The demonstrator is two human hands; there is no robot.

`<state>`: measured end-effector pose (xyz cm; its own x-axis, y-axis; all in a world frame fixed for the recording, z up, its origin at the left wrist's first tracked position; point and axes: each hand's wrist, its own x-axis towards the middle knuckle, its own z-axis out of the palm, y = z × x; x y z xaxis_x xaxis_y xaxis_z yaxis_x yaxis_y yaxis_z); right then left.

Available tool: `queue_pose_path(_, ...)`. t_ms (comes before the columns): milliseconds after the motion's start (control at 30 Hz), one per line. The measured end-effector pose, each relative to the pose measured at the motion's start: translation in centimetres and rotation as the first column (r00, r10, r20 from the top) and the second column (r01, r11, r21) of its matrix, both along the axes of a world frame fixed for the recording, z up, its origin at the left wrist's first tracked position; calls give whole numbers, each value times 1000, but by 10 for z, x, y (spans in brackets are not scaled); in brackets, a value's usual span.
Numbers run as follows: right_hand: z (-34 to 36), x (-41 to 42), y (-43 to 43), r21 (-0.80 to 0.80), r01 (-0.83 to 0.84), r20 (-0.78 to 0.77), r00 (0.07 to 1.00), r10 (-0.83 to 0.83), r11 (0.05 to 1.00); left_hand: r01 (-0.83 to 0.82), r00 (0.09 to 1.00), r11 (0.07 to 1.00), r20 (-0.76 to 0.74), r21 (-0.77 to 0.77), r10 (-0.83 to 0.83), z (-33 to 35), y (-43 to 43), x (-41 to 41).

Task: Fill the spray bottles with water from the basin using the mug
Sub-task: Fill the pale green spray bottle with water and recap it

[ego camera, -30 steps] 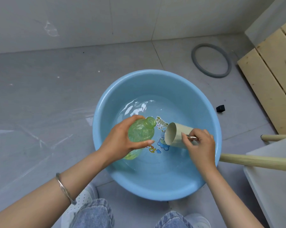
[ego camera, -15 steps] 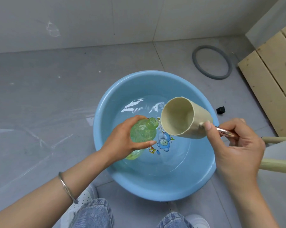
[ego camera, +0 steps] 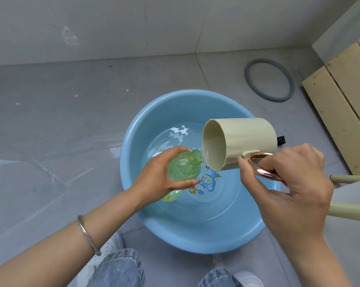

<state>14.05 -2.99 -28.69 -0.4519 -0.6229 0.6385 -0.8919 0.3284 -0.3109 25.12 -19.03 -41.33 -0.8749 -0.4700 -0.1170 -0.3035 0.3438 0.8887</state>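
Note:
A light blue basin (ego camera: 195, 237) stands on the grey floor with shallow water over a cartoon print. My left hand (ego camera: 160, 175) grips a translucent green bottle (ego camera: 184, 167) over the water, its open neck tilted up and to the right. My right hand (ego camera: 286, 183) holds a cream mug (ego camera: 241, 139) by its copper-coloured handle. The mug is tipped on its side with its rim right at the bottle's neck. A little water sits inside the mug at its lower lip.
A grey rubber ring (ego camera: 269, 79) lies on the floor behind the basin, and a small black block (ego camera: 281, 139) peeks out beside the mug. Wooden slats (ego camera: 344, 100) stand at the right. Cream furniture legs (ego camera: 351, 211) and a white surface are near my right wrist.
My right hand lifted the mug out of the basin water, raised it and tipped it to the bottle's neck. My left hand kept the bottle nearly still.

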Motion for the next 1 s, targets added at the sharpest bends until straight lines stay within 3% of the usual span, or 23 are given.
queue_pose_path(200,3,2,-1,31,-23,-128,991,27,999,-1,1000,1000,-8,-8,1,-3,-1,1)
queue_pose_path(333,5,1,-2,5,-11,-121,993,12,1000,-2,1000,1000,-11,-3,2,-4,-1,1)
queue_pose_path(433,0,-1,1,-88,58,115,992,-48,994,-17,1000,1000,-5,1,17,-2,-1,2)
queue_pose_path(533,-12,-12,8,-265,208,513,857,-45,941,-28,999,999,-17,20,28,0,-3,3)
queue_pose_path(600,-18,-19,13,-288,272,598,800,-50,918,-35,999,999,-32,36,36,1,-4,3)
queue_pose_path(700,-25,-22,18,-175,196,439,893,-102,965,-51,998,998,-40,46,53,4,-5,2)
queue_pose_path(800,-26,-26,20,-2,60,46,997,-59,998,-59,998,997,-23,40,60,13,-6,1)
queue_pose_path(900,-27,-37,21,115,26,-279,960,7,993,-48,999,998,-16,46,48,26,-5,2)
queue_pose_path(1000,-19,-43,22,137,28,-394,919,29,990,-39,999,999,-31,30,40,49,-5,1)
